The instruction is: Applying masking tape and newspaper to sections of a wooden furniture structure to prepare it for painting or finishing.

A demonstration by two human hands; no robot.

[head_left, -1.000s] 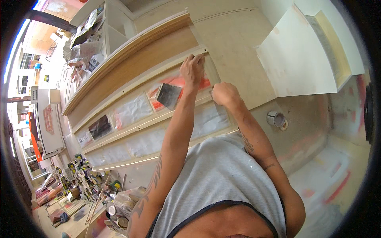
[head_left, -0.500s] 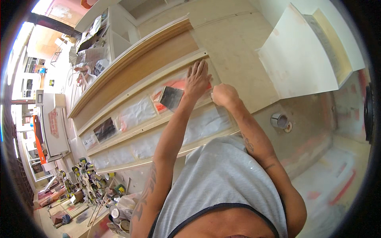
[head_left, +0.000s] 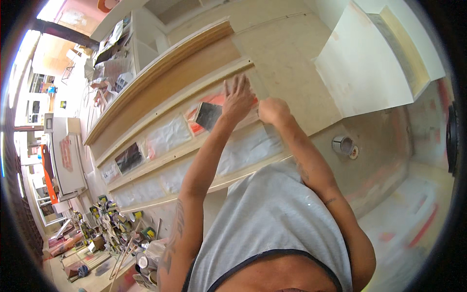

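Observation:
A long wooden frame [head_left: 175,156], with rails that divide it into rows of panes, lies in front of me. Whitish film [head_left: 168,137] covers several of its panes. My left hand [head_left: 237,102] rests palm down on the frame's right part, fingers stretched and spread. Beside its wrist, on the frame, sits a dark grey rectangular piece [head_left: 208,117] with a pale edge. An orange-red patch [head_left: 194,127] shows around that piece. Just right of the left hand, my right hand [head_left: 273,111] is closed in a fist near the frame's right end. Its fingertips, and anything in them, are hidden.
A white panel [head_left: 365,63] stands at the right. A round tin [head_left: 342,144] sits on the lower surface beside my right forearm. Cluttered tools [head_left: 107,219] and several cans [head_left: 143,263] lie at lower left. A wooden moulding [head_left: 160,80] borders the frame's far side.
My left hand has slid slightly left and toward me along the frame, fingers still spread. My right fist has shifted a little left and stays closed.

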